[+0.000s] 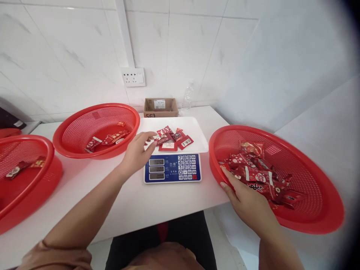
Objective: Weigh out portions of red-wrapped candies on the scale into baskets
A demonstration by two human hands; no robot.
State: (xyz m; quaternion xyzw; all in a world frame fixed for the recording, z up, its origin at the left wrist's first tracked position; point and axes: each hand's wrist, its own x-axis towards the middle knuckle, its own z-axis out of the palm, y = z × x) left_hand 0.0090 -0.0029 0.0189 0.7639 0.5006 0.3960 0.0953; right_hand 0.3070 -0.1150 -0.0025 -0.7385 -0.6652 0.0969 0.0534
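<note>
My left hand [140, 149] reaches over the left side of the white weighing tray [197, 131], thumb and fingers apart. Its fingertips are right beside a small pile of red snack packets [168, 138]; whether they touch is hard to tell. Below the tray, the scale's blue panel [173, 168] has number keys and three display windows. At the right, my right hand [247, 200] is closed on the near left rim of a red plastic basket [312, 172], its fingers partly hidden. Many red snack packets [258, 174] lie heaped inside that basket.
Left of the scale stands another red basket [70, 131] with a few packets. A third basket [53, 180] sits nearer, at the left edge. Behind the tray are a small cardboard box [161, 108] and a clear plastic bottle [188, 96], close to the tiled wall.
</note>
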